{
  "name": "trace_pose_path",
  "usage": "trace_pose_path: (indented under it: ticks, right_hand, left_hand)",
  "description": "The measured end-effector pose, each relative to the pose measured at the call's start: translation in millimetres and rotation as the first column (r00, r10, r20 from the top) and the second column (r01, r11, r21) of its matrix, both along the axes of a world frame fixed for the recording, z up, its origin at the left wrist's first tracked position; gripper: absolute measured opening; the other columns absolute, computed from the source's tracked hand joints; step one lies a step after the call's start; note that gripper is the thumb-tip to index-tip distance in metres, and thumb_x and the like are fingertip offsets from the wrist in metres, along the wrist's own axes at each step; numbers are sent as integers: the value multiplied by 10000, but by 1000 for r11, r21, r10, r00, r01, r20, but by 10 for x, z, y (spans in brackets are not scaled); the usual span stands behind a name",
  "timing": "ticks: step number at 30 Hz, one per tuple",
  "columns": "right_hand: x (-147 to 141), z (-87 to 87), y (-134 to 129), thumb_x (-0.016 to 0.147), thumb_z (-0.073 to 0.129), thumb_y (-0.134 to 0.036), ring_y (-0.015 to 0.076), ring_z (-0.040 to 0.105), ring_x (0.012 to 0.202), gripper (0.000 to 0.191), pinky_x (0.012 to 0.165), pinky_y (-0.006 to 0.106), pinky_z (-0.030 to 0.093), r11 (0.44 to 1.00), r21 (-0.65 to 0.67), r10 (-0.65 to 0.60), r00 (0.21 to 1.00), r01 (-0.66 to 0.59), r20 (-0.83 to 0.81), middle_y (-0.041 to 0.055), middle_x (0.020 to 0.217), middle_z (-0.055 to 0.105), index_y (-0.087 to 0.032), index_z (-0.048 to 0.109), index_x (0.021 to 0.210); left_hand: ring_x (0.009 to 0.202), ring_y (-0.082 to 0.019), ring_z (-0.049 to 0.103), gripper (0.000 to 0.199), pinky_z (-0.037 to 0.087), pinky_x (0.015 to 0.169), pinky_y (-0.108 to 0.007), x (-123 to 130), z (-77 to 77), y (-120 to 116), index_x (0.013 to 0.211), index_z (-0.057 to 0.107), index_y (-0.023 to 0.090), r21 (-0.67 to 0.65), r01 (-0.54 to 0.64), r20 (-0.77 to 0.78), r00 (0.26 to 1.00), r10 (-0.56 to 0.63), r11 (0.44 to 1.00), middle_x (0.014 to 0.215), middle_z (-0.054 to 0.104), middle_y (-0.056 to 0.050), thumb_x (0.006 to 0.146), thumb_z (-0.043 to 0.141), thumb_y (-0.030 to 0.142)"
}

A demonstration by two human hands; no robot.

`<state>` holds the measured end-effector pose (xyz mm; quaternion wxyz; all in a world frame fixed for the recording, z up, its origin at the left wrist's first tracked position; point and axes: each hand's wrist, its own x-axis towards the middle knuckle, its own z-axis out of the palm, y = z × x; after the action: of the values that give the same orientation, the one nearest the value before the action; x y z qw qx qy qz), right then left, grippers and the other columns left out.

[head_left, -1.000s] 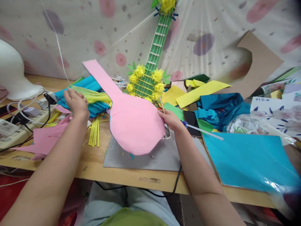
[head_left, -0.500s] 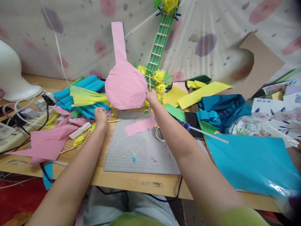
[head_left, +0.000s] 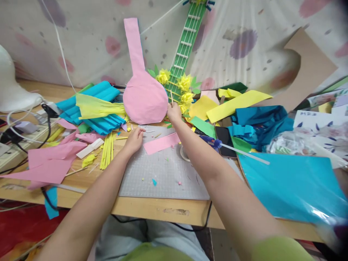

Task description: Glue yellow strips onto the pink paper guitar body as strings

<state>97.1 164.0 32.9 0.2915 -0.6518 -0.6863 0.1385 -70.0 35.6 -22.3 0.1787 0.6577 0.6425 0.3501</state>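
Observation:
A pink paper-covered cutout shaped like a small banjo (head_left: 146,98) stands upright at the back of the table, its long neck leaning up to the left. Beside its right edge is my right hand (head_left: 174,111), closed on a thin wooden stick (head_left: 172,98) that pokes up past the fingers. My left hand (head_left: 134,140) hovers low at the far left corner of the grey cutting mat (head_left: 163,181), fingertips pinched together; what they hold, if anything, is too small to make out. A pink paper strip (head_left: 160,143) lies on the mat between my hands.
Behind stands a green stringed neck (head_left: 186,43) with yellow paper flowers (head_left: 185,82). To the right are a blue glue gun (head_left: 216,143), a phone (head_left: 225,141) and a blue sheet (head_left: 288,185). Blue crepe paper (head_left: 89,98), pink scraps (head_left: 54,159) and a power strip (head_left: 16,152) lie left.
My left hand has moved right, from beside the yellow strips to the mat's corner. My right hand stays by the pink cutout, which tilts slightly more. The view has shifted a little.

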Motion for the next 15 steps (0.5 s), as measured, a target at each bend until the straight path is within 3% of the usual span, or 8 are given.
trace_pose_path:
  ticks: [1, 3, 5, 7, 10, 15]
  right_hand:
    - [18, 4, -90, 901, 211, -329, 190, 561, 955, 410, 752, 275, 407, 1000, 25, -16, 1000, 16, -21, 122, 1055, 600, -131, 506, 1105]
    - [69, -1, -312, 909, 191, -358, 169, 558, 948, 438, 759, 251, 394, 996, 10, 90, 995, -89, -52, 86, 1026, 618, -162, 565, 1027]
    - [147, -30, -558, 904, 230, -384, 158, 568, 897, 435, 742, 239, 386, 967, -69, 246, 969, -245, 3, 61, 963, 642, -186, 617, 928]
    - [247, -68, -783, 876, 339, -387, 168, 572, 858, 352, 710, 241, 378, 952, -110, 300, 946, -287, 124, 58, 922, 652, -192, 632, 881]
    - [417, -110, -1013, 865, 380, -350, 173, 571, 853, 300, 679, 241, 367, 961, -101, 277, 922, -259, 271, 65, 923, 651, -188, 632, 845]
    - [649, -149, -1149, 874, 359, -341, 185, 560, 916, 296, 685, 254, 371, 981, -65, 195, 913, -184, 358, 68, 988, 637, -199, 620, 880]
  left_hand:
    - [1007, -196, 499, 287, 371, 891, -337, 7, -5, -4, 992, 546, 130, 20, 31, -64, 998, -30, 999, 1022, 563, -108, 833, 318, 201]
    - [1045, -198, 478, 323, 358, 918, -337, 29, -33, -12, 1053, 545, 126, 37, 96, -180, 980, -88, 995, 1062, 540, -122, 846, 307, 195]
    - [1021, -205, 483, 338, 368, 904, -336, 56, -68, -23, 1074, 562, 134, 23, 138, -281, 951, -126, 990, 1032, 537, -123, 850, 318, 201]
    - [986, -217, 488, 332, 377, 882, -343, 81, -86, -39, 1076, 582, 148, 15, 140, -363, 923, -125, 990, 986, 544, -118, 836, 361, 208]
    - [995, -242, 475, 307, 361, 885, -377, 127, -49, -60, 1052, 607, 179, 68, 80, -421, 906, -44, 994, 1004, 552, -105, 795, 465, 268]
    - [966, -242, 497, 225, 369, 848, -363, 336, 104, 14, 863, 651, 180, 123, 22, -436, 899, 34, 992, 958, 578, -91, 768, 509, 326]
